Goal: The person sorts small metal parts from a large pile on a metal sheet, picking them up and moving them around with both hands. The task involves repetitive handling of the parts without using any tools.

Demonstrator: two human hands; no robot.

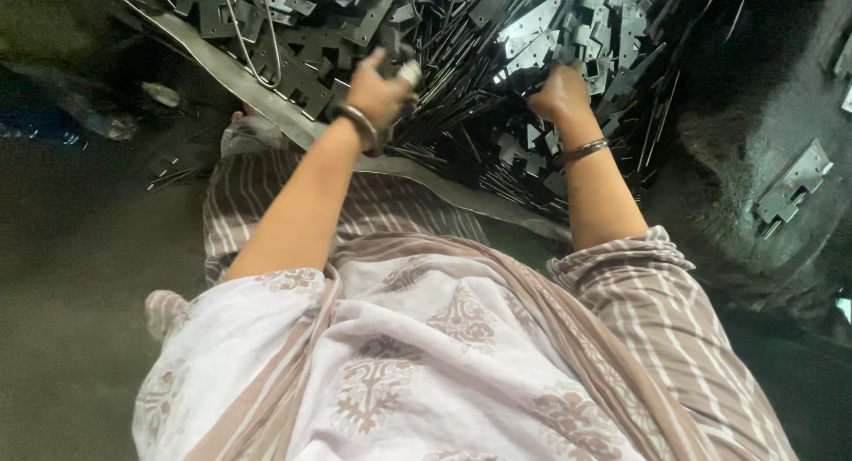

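2 hands work at the top centre: the left hand (380,90) grips a small metal piece (409,71), while the right hand (559,92) closes on thin rods (461,115) slanting lower-left in the pile (568,35).

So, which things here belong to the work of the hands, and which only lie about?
In the work:
- left hand, closed on a small metal piece
- right hand, in the heap of dark metal plates and rods

Lying about:
- hinge-like metal plate at far right
- wire loop

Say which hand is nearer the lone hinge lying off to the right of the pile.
Right. The right hand is in the pile, apart from the hinge; the left hand is farther off, on the pile's other side.
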